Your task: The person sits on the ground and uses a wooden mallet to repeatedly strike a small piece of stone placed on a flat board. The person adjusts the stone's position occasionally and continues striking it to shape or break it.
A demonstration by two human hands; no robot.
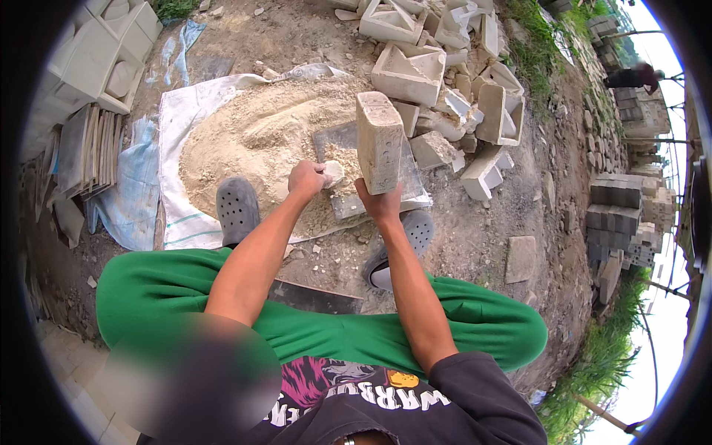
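Note:
My right hand [380, 202] is closed around the lower end of a pale rectangular brick [380, 141], held up on its long axis above a dark flat slab [334, 139]. Between the fingers of my left hand [305, 180] is a small whitish stone chunk [333, 173], close to the slab's left side. Crushed crumbs [347, 159] lie on the slab between both hands. A broad heap of pale sandy powder [245, 141] spreads left of the slab, on a white woven sack [171, 119].
Broken pale box-shaped blocks [408, 73] are piled at the far right. Thin boards [87, 152] lean at the left below stacked white blocks [104, 55]. My grey clogs [237, 206] rest by the sack. Grey blocks [614, 204] and a distant person [634, 77] are at right.

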